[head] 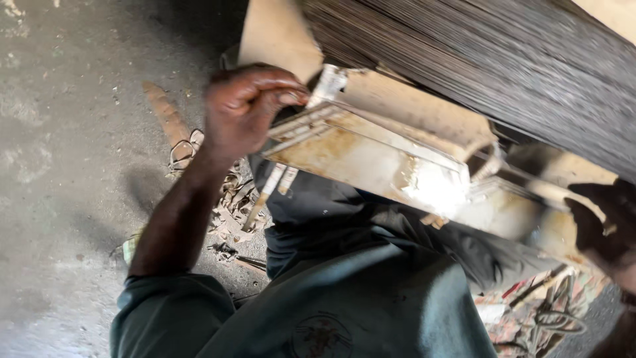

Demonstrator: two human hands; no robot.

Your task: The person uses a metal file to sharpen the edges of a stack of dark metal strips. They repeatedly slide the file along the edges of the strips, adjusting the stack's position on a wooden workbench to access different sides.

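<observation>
Head view: left hand (242,109) and right hand (606,225) each grip one metal frame's (371,159) ends.

left hand (242,109): fingers closed on the left end of a flat pale metal frame (371,159) | right hand (606,225): at the frame's right end, grip blurred | dark bundle of thin rods (503,59): far right, above the frame | scrap pile (228,199): on concrete floor (66,166), left

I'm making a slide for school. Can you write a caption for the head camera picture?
Left hand and right hand grip the ends of a long pale frame beside dark threads.
</observation>
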